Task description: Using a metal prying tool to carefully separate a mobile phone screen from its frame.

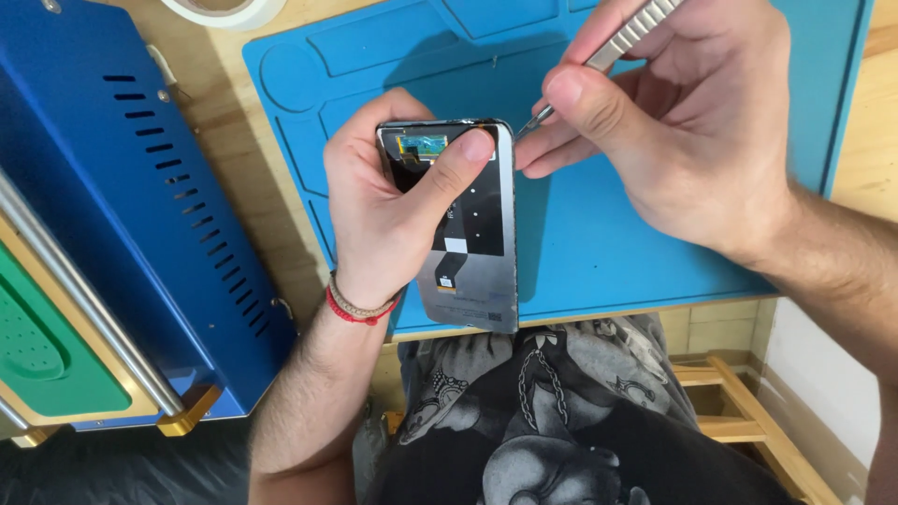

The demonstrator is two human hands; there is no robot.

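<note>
My left hand (388, 210) grips an opened phone (472, 252), its back off, showing black inner parts, a flat cable and a small blue piece near the top. My left thumb lies across its upper part. My right hand (673, 122) pinches metal tweezers (627, 42), their tip at the phone's top right corner. Both hands hover over a blue work mat (599, 252).
A blue metal machine (140, 206) with vent slots, a green pad and steel rails fills the left side. A roll of white tape (229, 11) lies at the top edge. The mat rests on a wooden table (257, 201). A wooden stool frame (739, 411) stands below right.
</note>
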